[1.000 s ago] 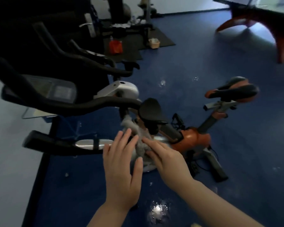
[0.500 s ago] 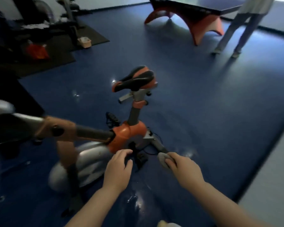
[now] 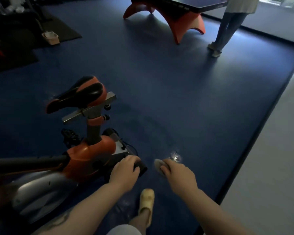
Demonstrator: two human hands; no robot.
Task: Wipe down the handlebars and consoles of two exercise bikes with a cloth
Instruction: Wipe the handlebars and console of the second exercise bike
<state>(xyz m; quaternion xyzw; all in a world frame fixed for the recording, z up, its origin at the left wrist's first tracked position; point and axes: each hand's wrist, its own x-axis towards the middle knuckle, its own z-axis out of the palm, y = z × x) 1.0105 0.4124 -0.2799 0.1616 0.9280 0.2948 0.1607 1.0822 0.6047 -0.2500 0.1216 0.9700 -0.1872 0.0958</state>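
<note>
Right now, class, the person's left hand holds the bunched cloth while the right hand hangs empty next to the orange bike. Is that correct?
No. The hands are swapped: in the head view the right hand holds the bunched cloth, while the left hand hangs empty next to the orange bike.

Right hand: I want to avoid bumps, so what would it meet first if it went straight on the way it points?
Holding the cloth, the right hand points up-left over the bare blue floor. The way looks free, though depth is unclear.
</note>
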